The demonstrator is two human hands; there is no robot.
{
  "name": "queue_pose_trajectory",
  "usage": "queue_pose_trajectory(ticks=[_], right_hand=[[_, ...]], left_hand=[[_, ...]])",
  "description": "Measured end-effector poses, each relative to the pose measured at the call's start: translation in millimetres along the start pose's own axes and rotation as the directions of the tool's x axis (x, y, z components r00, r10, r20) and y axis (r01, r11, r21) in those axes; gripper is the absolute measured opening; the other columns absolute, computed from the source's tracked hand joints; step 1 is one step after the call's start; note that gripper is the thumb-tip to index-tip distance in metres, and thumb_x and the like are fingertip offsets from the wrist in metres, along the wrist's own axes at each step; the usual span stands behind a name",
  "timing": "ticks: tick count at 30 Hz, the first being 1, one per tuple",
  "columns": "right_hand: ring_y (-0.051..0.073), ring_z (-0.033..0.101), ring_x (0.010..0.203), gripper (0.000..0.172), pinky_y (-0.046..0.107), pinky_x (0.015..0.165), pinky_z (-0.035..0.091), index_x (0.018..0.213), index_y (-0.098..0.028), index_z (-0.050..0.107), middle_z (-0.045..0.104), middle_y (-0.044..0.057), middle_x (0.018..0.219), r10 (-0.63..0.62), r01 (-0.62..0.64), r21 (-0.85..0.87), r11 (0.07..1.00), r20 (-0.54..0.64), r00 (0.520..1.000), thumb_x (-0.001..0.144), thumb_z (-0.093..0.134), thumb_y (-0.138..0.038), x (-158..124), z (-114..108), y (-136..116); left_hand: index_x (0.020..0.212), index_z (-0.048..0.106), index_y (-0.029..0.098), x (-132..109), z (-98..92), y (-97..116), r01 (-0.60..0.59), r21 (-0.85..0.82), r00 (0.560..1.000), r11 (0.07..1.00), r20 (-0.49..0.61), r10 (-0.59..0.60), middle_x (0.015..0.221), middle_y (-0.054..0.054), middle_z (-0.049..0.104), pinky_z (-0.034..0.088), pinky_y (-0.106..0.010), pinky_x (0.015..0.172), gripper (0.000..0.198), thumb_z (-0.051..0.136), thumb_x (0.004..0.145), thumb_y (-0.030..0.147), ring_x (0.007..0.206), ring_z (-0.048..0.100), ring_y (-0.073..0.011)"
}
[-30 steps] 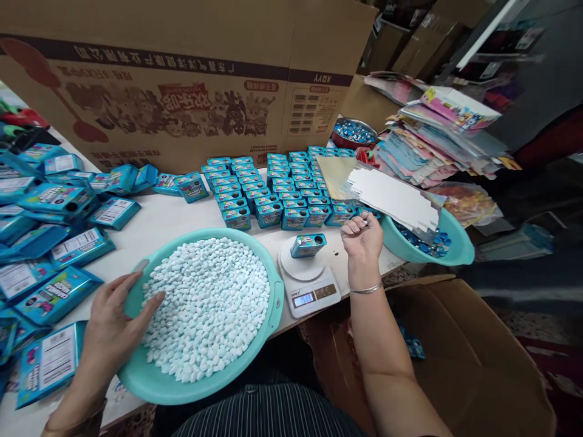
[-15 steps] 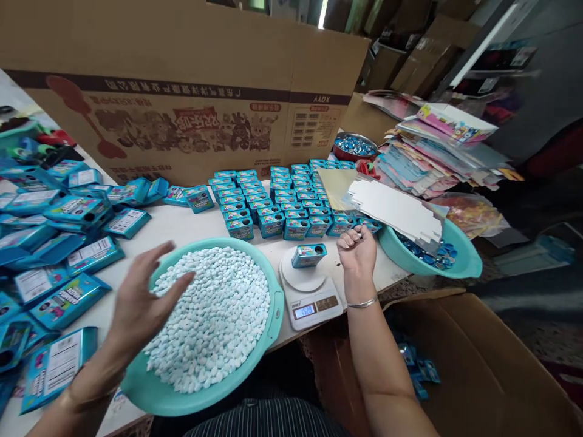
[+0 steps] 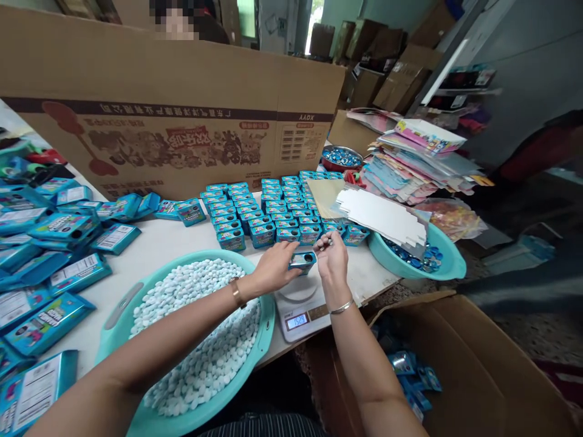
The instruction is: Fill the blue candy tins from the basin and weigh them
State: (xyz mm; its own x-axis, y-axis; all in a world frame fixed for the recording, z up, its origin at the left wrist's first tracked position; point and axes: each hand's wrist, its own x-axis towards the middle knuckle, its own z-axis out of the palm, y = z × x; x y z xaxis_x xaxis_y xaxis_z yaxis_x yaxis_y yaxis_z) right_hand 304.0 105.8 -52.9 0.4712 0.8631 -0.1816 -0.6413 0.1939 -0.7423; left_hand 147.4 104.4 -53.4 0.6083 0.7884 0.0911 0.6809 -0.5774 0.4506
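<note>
My left hand (image 3: 273, 268) reaches across the basin and grips a small blue candy box (image 3: 302, 261) between thumb and fingers. The box has a dark round hole in its top and is at the plate of the white digital scale (image 3: 304, 321); I cannot tell whether it still touches the plate. Close beside the box, my right hand (image 3: 333, 255) is closed, palm up, with small white candies just showing at the fingertips. Under my left forearm stands a turquoise basin (image 3: 266, 321) filled with pale blue-white candies (image 3: 182, 297).
Rows of blue boxes (image 3: 276, 221) stand behind the scale. Flat blue packs (image 3: 54, 309) are piled at left. White card sheets (image 3: 382, 218) lie over a turquoise basin (image 3: 449, 261) of blue caps. An open carton (image 3: 473, 358) stands low right; a large carton (image 3: 182, 139) walls the back.
My left hand has moved right from above the candy basin and taken hold of the box at the scale. My right hand stays closed near it. The view has shifted slightly.
</note>
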Motion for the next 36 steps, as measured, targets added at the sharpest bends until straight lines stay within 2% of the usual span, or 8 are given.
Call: queue_pose_trajectory(ticks=[8, 12, 16, 19, 22, 30, 33, 36], right_hand=[[0.006, 0.040, 0.050, 0.033, 0.020, 0.061, 0.050, 0.064, -0.021, 0.045, 0.040, -0.009, 0.057, -0.052, 0.057, -0.060, 0.997, 0.068, 0.996, 0.086, 0.066, -0.034, -2, -1, 8], [0.006, 0.039, 0.051, 0.034, 0.016, 0.054, 0.043, 0.062, -0.021, 0.042, 0.039, -0.009, 0.058, -0.111, 0.114, -0.059, 0.992, 0.044, 0.993, 0.084, 0.068, -0.030, -2, 1, 5], [0.006, 0.036, 0.048, 0.028, 0.019, 0.057, 0.049, 0.063, -0.022, 0.042, 0.037, -0.009, 0.056, -0.037, 0.037, -0.009, 0.999, -0.016, 0.999, 0.083, 0.061, -0.018, -4, 0, -11], [0.005, 0.034, 0.043, 0.028, 0.018, 0.052, 0.047, 0.062, -0.023, 0.040, 0.034, -0.010, 0.053, -0.002, 0.002, 0.016, 1.000, -0.015, 1.000, 0.082, 0.057, -0.013, -5, -6, -28], [0.004, 0.035, 0.041, 0.023, 0.014, 0.046, 0.044, 0.064, -0.021, 0.041, 0.036, -0.010, 0.053, -0.007, 0.009, 0.038, 0.999, -0.051, 0.999, 0.079, 0.057, -0.013, -3, -10, -35], [0.004, 0.038, 0.040, 0.018, 0.015, 0.044, 0.044, 0.067, -0.019, 0.046, 0.039, -0.009, 0.054, 0.134, -0.130, 0.063, 0.990, -0.060, 0.989, 0.083, 0.055, -0.017, -15, -3, -11], [0.004, 0.038, 0.040, 0.019, 0.015, 0.043, 0.043, 0.067, -0.019, 0.045, 0.038, -0.009, 0.053, 0.183, -0.178, 0.070, 0.982, -0.070, 0.981, 0.081, 0.058, -0.018, -23, 1, 5], [0.005, 0.038, 0.040, 0.023, 0.015, 0.041, 0.040, 0.068, -0.020, 0.044, 0.038, -0.009, 0.053, 0.251, -0.246, 0.071, 0.967, -0.077, 0.965, 0.078, 0.064, -0.024, -31, 2, 24]], left_hand=[[0.140, 0.044, 0.016, 3, 1.0, -5, 0.074, 0.077, 0.997, 0.994, 0.034, -0.076, 0.130, -0.015, 0.059, 0.048, -0.043, 0.100, 0.062, 0.068, 0.086, 0.035, 0.122, 0.056, -0.0323], [0.137, 0.047, 0.014, 9, 5.8, -3, 0.062, 0.092, 0.996, 0.994, 0.062, -0.068, 0.128, -0.017, 0.060, 0.049, -0.045, 0.097, 0.064, 0.072, 0.083, 0.038, 0.118, 0.057, -0.0346], [0.118, 0.062, 0.016, 16, 9.5, 2, 0.022, 0.108, 0.996, 0.994, 0.082, -0.031, 0.116, -0.013, 0.065, 0.050, -0.042, 0.094, 0.039, 0.070, 0.083, 0.032, 0.112, 0.061, -0.0324], [0.105, 0.067, 0.020, 18, -6.4, -1, 0.005, 0.107, 0.997, 0.994, 0.078, -0.014, 0.110, -0.008, 0.067, 0.053, -0.034, 0.084, 0.024, 0.068, 0.084, 0.030, 0.101, 0.065, -0.0264], [0.114, 0.065, 0.023, 13, -45.1, -13, 0.034, 0.114, 0.999, 0.993, 0.009, -0.035, 0.116, -0.006, 0.065, 0.053, -0.030, 0.080, 0.031, 0.066, 0.085, 0.032, 0.100, 0.066, -0.0231], [0.123, 0.063, 0.020, -45, -164.4, -114, 0.332, 0.170, 0.922, 0.928, -0.266, -0.282, 0.122, -0.010, 0.063, 0.048, -0.034, 0.097, 0.039, 0.065, 0.085, 0.029, 0.115, 0.060, -0.0273], [0.119, 0.066, 0.017, -63, -173.1, -164, 0.462, 0.171, 0.860, 0.870, -0.324, -0.394, 0.117, -0.011, 0.066, 0.050, -0.034, 0.094, 0.038, 0.067, 0.081, 0.024, 0.110, 0.062, -0.0278], [0.113, 0.067, 0.015, -68, -154.9, -206, 0.540, 0.159, 0.814, 0.827, -0.347, -0.465, 0.114, -0.011, 0.068, 0.051, -0.034, 0.091, 0.032, 0.067, 0.081, 0.021, 0.107, 0.063, -0.0271]])
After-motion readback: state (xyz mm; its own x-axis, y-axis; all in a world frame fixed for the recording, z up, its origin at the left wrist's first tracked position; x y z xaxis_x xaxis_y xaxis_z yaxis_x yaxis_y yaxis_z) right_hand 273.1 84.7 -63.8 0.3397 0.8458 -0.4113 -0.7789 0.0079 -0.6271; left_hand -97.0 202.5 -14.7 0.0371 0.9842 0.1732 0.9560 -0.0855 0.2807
